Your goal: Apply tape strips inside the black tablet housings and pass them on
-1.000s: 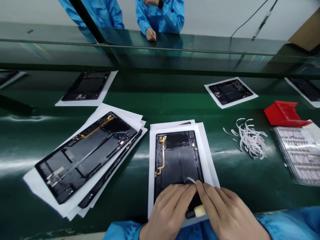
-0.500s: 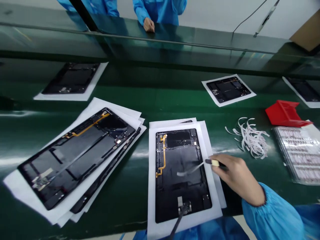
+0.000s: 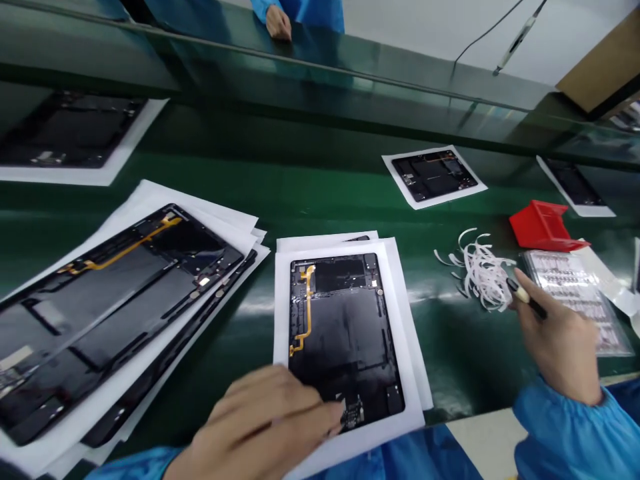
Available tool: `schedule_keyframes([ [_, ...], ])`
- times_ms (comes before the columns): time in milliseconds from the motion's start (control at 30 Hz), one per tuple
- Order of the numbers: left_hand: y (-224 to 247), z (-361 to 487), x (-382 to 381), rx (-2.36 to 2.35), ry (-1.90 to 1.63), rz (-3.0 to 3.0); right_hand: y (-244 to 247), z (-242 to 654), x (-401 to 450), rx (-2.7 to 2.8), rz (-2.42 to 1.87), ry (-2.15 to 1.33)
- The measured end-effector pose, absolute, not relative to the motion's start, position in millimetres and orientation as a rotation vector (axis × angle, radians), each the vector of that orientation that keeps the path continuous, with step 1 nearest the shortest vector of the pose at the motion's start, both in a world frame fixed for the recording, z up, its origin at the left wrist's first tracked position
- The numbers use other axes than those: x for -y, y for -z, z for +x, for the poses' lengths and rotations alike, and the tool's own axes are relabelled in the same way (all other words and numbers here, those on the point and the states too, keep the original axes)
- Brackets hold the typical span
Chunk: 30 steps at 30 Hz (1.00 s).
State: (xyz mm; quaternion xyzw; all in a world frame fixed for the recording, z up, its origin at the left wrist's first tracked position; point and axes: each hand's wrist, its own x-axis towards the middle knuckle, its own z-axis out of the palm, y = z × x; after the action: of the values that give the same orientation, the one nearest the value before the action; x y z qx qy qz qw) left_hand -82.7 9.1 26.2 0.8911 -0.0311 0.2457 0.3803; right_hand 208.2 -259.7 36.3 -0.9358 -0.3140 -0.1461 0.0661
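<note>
The right hand (image 3: 563,333) pinches a slim black-and-cream tool (image 3: 524,295) beside curled white strips (image 3: 484,275). The left hand (image 3: 265,423), fingers bunched, overlaps the flat black panel (image 3: 345,333); its grip cannot be determined.

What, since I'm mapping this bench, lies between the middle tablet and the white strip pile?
Past the tablet come white paper sheets, then green tabletop with reflected light, up to the strips, in the head view.

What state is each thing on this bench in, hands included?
Middle device: open, insides exposed, on white paper
Left device: open, lying slanted
White strips: curled, loosely heaped
Red bin: contents not visible
Clear tray: holding small pieces
Left hand: over middle device's lower end
Right hand: gripping tool
</note>
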Motion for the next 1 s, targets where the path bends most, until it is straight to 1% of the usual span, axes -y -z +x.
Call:
schedule_keyframes([
  [67,-31.3,-62.2,-17.3,-0.021,-0.692,2.211,-46.0,180.8,232.2,1.065,-2.503,0.167],
  [167,-31.5,-31.1,-22.4,-0.108,-0.687,2.093,-51.8,142.1,179.8,1.232,-1.945,-0.563],
  [200,-29.5,-22.2,-23.8,-0.140,-0.664,2.047,-50.9,132.6,163.4,1.202,-1.828,-0.724],
  [267,-23.9,-8.7,-27.0,-0.200,-0.582,1.958,-45.4,121.1,137.1,1.106,-1.676,-0.906],
  [367,-15.3,-3.8,-29.4,-0.272,-0.491,1.852,-33.1,119.7,117.7,0.989,-1.598,-0.967],
  [433,-9.9,-13.4,-24.9,-0.383,-0.530,1.852,-26.1,124.3,114.5,0.942,-1.601,-0.971],
  [500,-3.6,-32.9,-12.2,-0.456,-0.632,1.982,-20.9,129.2,113.6,0.933,-1.627,-0.947],
  [567,4.6,-57.9,7.4,-0.369,-0.693,2.237,-16.9,132.8,111.6,0.956,-1.670,-0.925],
  [667,19.1,-90.6,38.3,-0.185,-0.551,2.581,-11.7,135.7,105.2,1.004,-1.709,-0.925],
  [800,32.1,-105.5,59.8,-0.192,-0.322,2.782,-4.7,136.8,97.4,1.021,-1.706,-0.911],
  [1000,36.4,-103.6,58.0,-0.161,-0.283,2.825,9.7,137.4,95.8,1.057,-1.719,-0.818],
])
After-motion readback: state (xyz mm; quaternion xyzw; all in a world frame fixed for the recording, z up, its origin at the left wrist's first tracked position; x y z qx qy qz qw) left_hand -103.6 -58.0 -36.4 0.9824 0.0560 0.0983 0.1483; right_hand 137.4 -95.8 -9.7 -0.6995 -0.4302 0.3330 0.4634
